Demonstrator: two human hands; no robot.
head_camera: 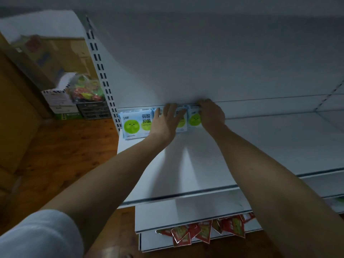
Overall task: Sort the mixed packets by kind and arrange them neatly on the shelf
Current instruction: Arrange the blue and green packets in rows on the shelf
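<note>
Nearest: a pale grey sleeve (37, 237) is seen at the lower left, on the left arm. Both bare forearms are stretched away over the white shelf (260, 146).

Below the shelf's near edge, red sachets (201, 232) are heaped on a lower shelf, corners pointing every way, partly hidden under the board above. Count cannot be told.

At the far back of the white shelf, three pale blue packets are stood upright in a row against the back panel (204, 62), faces toward the camera, each with green smiley circles. The row's long axis runs left-right along the back edge.
- left packet (136, 123): fully visible, printed text upright, wider than tall.
- middle packet (181, 121): mostly covered by the left hand.
- right packet (193, 118): right part covered by the right hand.
The packets are set just beside each other; touching or not cannot be told.

left hand (164, 121): fingers straight and spread, palm laid flat against the faces of the left and middle packets. Nothing is gripped.

right hand (211, 113): back of hand toward the camera, fingers bent over the top right of the right packet. A real grip cannot be confirmed; fingertips are hidden.

Far left, on the wooden floor (61, 157): a dark crate (95, 109), a bag of colourful packets (87, 90) on top of it, cardboard boxes (59, 101) stacked beside it.
</note>
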